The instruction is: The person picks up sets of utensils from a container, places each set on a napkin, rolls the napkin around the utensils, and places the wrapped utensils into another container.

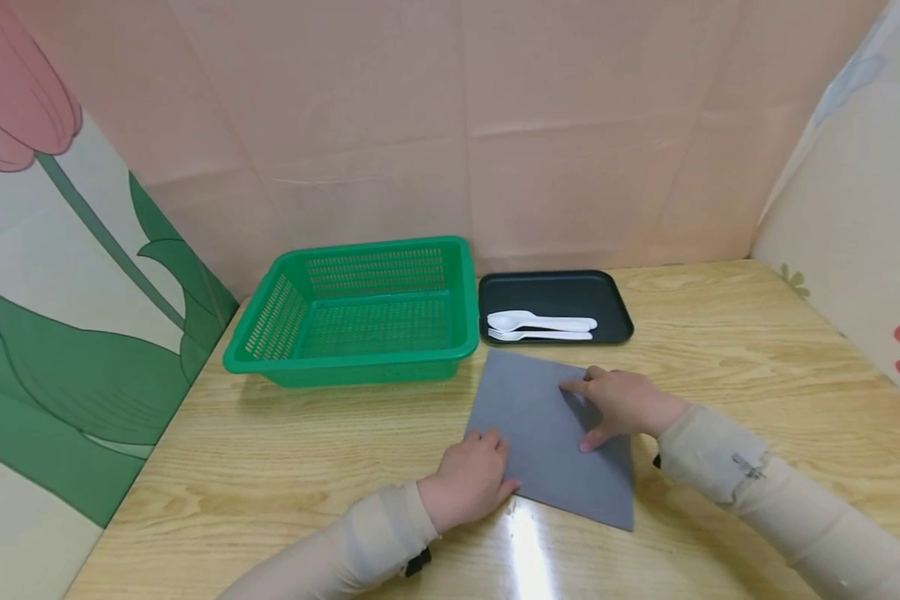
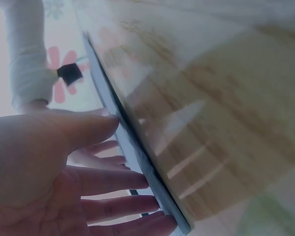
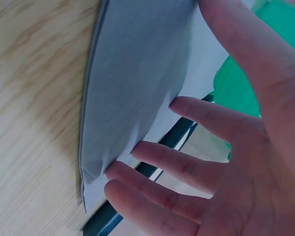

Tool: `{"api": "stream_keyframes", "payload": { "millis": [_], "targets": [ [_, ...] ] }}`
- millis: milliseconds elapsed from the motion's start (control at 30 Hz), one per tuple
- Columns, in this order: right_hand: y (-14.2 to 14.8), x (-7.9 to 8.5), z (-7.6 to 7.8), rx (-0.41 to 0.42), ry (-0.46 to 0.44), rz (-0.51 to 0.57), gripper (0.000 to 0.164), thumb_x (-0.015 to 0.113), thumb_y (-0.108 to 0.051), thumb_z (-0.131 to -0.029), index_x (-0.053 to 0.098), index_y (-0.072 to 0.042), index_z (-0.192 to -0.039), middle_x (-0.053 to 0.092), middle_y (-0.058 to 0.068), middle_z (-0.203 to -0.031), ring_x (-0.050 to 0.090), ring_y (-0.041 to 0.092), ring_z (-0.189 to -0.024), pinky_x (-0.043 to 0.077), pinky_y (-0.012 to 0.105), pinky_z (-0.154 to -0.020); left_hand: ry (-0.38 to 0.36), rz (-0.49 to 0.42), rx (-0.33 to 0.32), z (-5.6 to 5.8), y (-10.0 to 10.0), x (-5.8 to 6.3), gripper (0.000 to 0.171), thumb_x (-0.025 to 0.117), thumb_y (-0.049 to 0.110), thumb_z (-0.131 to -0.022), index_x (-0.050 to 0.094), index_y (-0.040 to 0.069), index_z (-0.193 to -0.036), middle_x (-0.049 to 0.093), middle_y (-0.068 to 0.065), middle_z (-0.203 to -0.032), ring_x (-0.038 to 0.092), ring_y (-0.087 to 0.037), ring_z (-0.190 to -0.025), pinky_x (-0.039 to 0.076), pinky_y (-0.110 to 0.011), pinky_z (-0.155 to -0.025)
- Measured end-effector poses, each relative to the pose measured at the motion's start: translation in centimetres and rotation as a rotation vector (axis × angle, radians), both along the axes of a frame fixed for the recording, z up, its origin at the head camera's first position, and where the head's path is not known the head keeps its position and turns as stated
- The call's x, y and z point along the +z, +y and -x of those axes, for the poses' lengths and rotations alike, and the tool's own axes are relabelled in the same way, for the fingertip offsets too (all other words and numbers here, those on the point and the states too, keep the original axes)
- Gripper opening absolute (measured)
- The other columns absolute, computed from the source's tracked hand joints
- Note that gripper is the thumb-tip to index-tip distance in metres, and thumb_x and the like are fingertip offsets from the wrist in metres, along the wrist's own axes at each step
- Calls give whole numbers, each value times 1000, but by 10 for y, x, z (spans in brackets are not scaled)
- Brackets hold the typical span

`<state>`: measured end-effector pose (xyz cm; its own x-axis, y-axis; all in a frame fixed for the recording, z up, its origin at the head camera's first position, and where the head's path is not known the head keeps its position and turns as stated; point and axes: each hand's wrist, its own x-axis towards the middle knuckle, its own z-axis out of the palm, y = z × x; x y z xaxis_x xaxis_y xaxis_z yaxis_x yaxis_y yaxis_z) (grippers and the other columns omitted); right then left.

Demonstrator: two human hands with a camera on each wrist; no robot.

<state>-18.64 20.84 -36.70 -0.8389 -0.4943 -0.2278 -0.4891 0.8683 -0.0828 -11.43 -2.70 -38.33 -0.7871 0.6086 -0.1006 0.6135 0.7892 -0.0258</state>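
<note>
A flat grey cloth (image 1: 540,433), squarish and folded in layers, lies on the table. Its layered edge (image 3: 88,113) shows in the right wrist view. At the cloth's left side my left hand (image 1: 471,479) touches the border; in the left wrist view its fingers (image 2: 115,182) are extended along that edge. My right hand (image 1: 622,404) rests on the upper right part, thumb and fingers spread, with the fingertips (image 3: 137,150) pressing the surface. Neither hand curls round anything.
Behind the cloth stands a black tray (image 1: 547,292) holding a white plastic spoon (image 1: 540,321) and a white plastic fork (image 1: 543,336). To its left is a green perforated basket (image 1: 360,371). Wall coverings border the wooden table (image 1: 307,433) behind and at both sides.
</note>
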Motion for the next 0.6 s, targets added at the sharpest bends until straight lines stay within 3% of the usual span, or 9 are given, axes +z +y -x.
{"api": "stream_keyframes", "payload": {
  "millis": [600],
  "targets": [
    [-2,-2,-6,-35,18,-18,90,79,-58,-58,55,-7,-128,57,10,-93,49,16,-67,40,29,-54,31,-12,31,2,-1,-3,46,60,44,-88,62,4,-111,60,-5,-98,59,-17,-85,51,-27,-56]
  ]
}}
